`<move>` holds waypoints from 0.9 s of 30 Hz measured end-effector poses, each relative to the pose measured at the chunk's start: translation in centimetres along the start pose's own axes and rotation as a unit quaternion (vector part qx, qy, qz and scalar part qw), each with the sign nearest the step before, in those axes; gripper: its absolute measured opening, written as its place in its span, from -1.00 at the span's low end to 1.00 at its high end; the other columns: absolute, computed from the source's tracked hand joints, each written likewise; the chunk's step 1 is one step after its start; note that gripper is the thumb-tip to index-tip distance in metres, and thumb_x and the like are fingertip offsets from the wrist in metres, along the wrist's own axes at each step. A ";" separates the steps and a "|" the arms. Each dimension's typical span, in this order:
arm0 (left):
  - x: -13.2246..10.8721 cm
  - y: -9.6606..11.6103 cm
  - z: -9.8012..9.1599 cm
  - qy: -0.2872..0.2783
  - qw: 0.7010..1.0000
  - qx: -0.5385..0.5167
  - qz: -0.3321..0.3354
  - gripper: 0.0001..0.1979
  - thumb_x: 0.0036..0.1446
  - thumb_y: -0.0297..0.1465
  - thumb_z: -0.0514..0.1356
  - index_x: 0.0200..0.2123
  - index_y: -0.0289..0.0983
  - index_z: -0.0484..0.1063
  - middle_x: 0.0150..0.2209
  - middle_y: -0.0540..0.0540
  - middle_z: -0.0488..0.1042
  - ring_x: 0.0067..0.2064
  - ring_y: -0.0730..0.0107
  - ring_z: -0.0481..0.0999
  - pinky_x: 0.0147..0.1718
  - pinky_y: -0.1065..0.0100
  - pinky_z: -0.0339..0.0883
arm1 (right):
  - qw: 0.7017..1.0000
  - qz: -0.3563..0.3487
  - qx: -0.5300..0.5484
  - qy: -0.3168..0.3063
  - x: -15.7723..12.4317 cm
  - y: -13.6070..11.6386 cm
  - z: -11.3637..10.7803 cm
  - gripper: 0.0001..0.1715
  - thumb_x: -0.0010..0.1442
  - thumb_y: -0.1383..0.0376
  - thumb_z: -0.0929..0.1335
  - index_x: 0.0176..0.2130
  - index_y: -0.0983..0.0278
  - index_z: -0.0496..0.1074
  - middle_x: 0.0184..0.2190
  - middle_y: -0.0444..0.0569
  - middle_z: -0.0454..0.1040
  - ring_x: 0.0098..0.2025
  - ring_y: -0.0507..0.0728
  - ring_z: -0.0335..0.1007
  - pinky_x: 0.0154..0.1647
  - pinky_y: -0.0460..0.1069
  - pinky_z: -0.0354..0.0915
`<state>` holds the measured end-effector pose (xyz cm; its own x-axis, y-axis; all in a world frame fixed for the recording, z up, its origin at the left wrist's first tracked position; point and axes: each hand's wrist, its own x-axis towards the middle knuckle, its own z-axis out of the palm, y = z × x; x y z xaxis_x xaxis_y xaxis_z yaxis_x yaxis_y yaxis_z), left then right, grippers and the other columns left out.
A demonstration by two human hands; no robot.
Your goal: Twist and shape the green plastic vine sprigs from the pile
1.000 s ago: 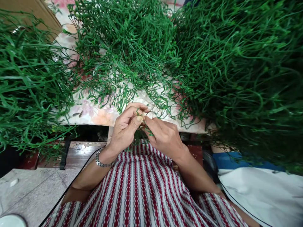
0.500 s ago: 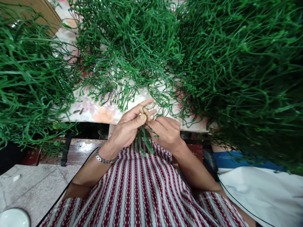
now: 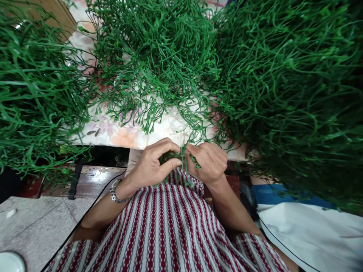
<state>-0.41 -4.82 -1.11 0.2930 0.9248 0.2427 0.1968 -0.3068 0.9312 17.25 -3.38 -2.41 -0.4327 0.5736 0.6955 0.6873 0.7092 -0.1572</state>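
Just above my lap, at the table's front edge, both hands meet around a few thin green sprigs [image 3: 183, 160]. My left hand [image 3: 154, 162], with a metal-link watch band at the wrist, is curled round some of them, thumb and index finger bent toward the strands. Opposite it, my right hand [image 3: 208, 162] is closed, pinching sprigs at its thumb side, with leafy tips poking out below. The lower strands are blurred. A loose heap of the same sprigs [image 3: 159, 56], thin and forked, lies just beyond my hands.
Larger sprig piles stand at the right [image 3: 292, 87] and left [image 3: 36, 90]. A floral cloth [image 3: 119, 132] covers the table. A cardboard box [image 3: 56, 17] is at the back left, white fabric [image 3: 309, 230] at the right, and a round white object [image 3: 11, 261] at the lower left.
My left hand has turned and dropped slightly, its outstretched fingers now curled. My right hand has shifted a little right. The strands between them have moved right.
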 end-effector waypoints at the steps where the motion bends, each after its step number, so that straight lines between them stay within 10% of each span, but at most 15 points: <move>1: 0.0 0.0 0.1 0.004 1.000 0.024 0.018 -0.96 0.03 -0.54 0.17 -0.39 -0.32 0.37 -0.45 -0.02 0.36 -0.38 0.49 0.36 -0.37 0.43 0.24 | 1.000 0.001 0.001 -0.002 0.1 -0.1 0.0 -0.90 0.10 0.37 0.32 -0.29 0.32 0.38 -0.61 -0.12 0.35 -0.53 0.01 0.23 -0.49 -0.08 0.15; 12: -0.1 -0.2 -0.2 0.071 0.995 -0.045 0.046 -0.93 0.01 -0.56 0.20 -0.38 -0.32 0.42 -0.47 -0.02 0.38 -0.42 0.52 0.35 -0.44 0.45 0.24 | 0.986 0.104 0.133 0.019 0.5 -1.1 0.0 -0.95 0.10 0.38 0.35 -0.37 0.28 0.34 -0.50 -0.12 0.48 -0.51 -0.02 0.35 -0.48 -0.12 0.25; 27: -0.6 -1.2 -0.3 0.080 0.990 0.001 0.120 -0.90 -0.01 -0.59 0.20 -0.40 -0.31 0.47 -0.48 -0.07 0.44 -0.34 0.40 0.40 -0.37 0.36 0.29 | 0.926 0.185 0.297 -0.144 1.2 -2.1 -1.0 -0.92 0.10 0.40 0.30 -0.44 0.31 0.36 -0.58 -0.17 0.35 -0.57 -0.08 0.22 -0.52 -0.16 0.16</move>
<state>-1.06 -4.93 -2.26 0.1804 0.8492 0.4963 0.1420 -0.5218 0.8412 15.88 -4.56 -0.51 -0.4280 0.8473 0.3146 0.4149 0.4934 -0.7645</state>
